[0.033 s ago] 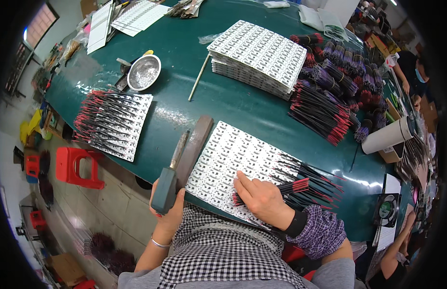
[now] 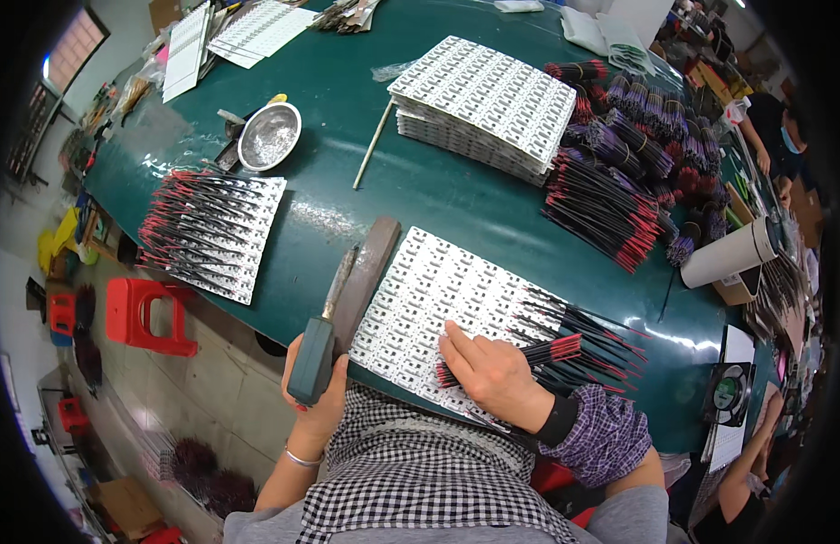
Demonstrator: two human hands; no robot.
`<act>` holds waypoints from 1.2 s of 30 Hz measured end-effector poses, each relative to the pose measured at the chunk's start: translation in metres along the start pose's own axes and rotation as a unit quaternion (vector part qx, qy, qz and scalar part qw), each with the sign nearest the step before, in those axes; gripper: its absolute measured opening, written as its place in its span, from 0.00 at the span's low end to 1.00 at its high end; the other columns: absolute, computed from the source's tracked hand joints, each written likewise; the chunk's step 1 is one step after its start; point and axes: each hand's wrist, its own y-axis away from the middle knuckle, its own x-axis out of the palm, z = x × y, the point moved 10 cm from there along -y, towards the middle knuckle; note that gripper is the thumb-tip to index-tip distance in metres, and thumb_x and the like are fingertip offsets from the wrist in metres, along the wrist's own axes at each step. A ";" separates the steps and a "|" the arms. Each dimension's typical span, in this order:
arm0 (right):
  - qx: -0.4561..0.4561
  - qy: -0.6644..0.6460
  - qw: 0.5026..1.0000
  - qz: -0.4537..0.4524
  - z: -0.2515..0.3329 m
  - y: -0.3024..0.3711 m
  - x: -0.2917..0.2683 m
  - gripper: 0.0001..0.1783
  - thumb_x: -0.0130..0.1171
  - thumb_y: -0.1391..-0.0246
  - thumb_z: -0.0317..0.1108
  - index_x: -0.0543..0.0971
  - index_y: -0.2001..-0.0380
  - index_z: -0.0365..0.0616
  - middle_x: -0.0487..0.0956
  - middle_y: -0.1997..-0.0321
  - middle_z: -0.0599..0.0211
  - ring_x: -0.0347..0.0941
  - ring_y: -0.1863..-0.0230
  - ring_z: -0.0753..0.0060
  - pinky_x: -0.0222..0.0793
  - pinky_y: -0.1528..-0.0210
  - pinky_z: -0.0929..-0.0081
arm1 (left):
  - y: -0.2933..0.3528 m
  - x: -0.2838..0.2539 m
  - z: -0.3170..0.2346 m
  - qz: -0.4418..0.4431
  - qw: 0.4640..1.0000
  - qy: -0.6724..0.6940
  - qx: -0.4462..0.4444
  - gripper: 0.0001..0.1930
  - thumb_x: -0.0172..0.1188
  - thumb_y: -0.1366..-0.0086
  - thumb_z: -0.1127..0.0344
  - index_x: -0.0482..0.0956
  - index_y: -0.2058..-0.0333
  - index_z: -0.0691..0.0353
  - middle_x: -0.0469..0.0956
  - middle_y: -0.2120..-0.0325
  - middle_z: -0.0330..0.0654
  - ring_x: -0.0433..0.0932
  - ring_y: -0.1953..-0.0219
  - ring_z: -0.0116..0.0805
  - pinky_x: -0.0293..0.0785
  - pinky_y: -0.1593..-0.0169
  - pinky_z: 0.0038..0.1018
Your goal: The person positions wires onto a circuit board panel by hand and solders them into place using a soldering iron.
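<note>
Head view, left hand: lower centre, wrapped closed around a dark-green, boxy-handled soldering tool.
Right hand: lower centre-right, fingers curled over a bundle of red-tipped black wires, index finger on the white rectangular circuit-board sheet.
Slim metal tip: if hot, I judge a rightward swing could scorch the sheet.
Purple checked sleeve: lifting it might snag the thin black wires fanned past the sheet's right edge.
Edges: long brown bar crowds the sheet's left side.
Open room: I see bare green tabletop above the sheet, below the white board stack.
</note>
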 end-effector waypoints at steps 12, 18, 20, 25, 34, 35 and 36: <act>-0.026 -0.013 0.999 -0.024 0.001 -0.011 0.004 0.22 0.58 0.50 0.31 0.79 0.51 0.33 0.80 0.49 0.50 0.77 0.67 0.73 0.72 0.72 0.77 | -0.008 0.003 -0.035 0.005 0.985 -0.065 0.162 0.13 0.70 0.44 0.77 0.80 0.59 0.70 0.81 0.57 0.53 0.82 0.54 0.52 0.79 0.52 0.39; 0.051 -0.098 0.994 0.001 -0.008 -0.014 -0.032 0.28 0.59 0.51 0.25 0.78 0.44 0.38 0.74 0.56 0.63 0.74 0.65 0.68 0.74 0.70 0.73 | -0.011 -0.001 -0.035 -0.011 0.974 -0.083 0.209 0.15 0.70 0.44 0.78 0.79 0.58 0.71 0.81 0.56 0.55 0.83 0.54 0.49 0.80 0.52 0.37; 0.111 -0.093 0.989 -0.008 -0.023 -0.019 -0.061 0.29 0.58 0.51 0.23 0.77 0.42 0.40 0.70 0.66 0.66 0.74 0.69 0.67 0.72 0.72 0.70 | -0.016 -0.003 -0.025 0.013 0.988 -0.066 0.141 0.14 0.70 0.44 0.78 0.79 0.59 0.71 0.81 0.56 0.53 0.83 0.53 0.49 0.80 0.52 0.37; 0.208 -0.049 0.976 -0.051 -0.079 -0.033 -0.107 0.32 0.57 0.59 0.16 0.78 0.45 0.41 0.73 0.67 0.57 0.76 0.69 0.50 0.72 0.68 0.57 | -0.016 -0.003 -0.023 0.010 0.989 -0.060 0.138 0.12 0.70 0.43 0.77 0.80 0.59 0.69 0.81 0.57 0.52 0.82 0.53 0.50 0.80 0.52 0.37; 0.322 -0.171 0.931 0.021 -0.116 -0.017 -0.038 0.26 0.58 0.56 0.15 0.80 0.49 0.36 0.72 0.61 0.55 0.76 0.60 0.45 0.73 0.58 0.54 | -0.020 -0.001 -0.013 0.021 0.997 -0.032 0.068 0.12 0.69 0.41 0.76 0.79 0.59 0.70 0.80 0.57 0.52 0.79 0.51 0.50 0.78 0.51 0.38; 0.324 -0.179 0.929 0.008 -0.117 -0.017 -0.038 0.26 0.58 0.56 0.15 0.80 0.49 0.36 0.74 0.62 0.54 0.77 0.60 0.45 0.73 0.58 0.55 | -0.019 -0.003 -0.014 0.021 0.997 -0.042 0.068 0.12 0.69 0.40 0.76 0.79 0.59 0.70 0.80 0.57 0.52 0.79 0.51 0.50 0.78 0.51 0.38; 0.329 -0.186 0.926 -0.005 -0.120 -0.015 -0.039 0.26 0.58 0.56 0.14 0.81 0.49 0.37 0.75 0.62 0.54 0.77 0.60 0.45 0.73 0.58 0.55 | -0.019 -0.003 -0.015 0.021 0.996 -0.051 0.069 0.11 0.69 0.40 0.76 0.80 0.59 0.70 0.80 0.58 0.51 0.79 0.51 0.51 0.78 0.51 0.38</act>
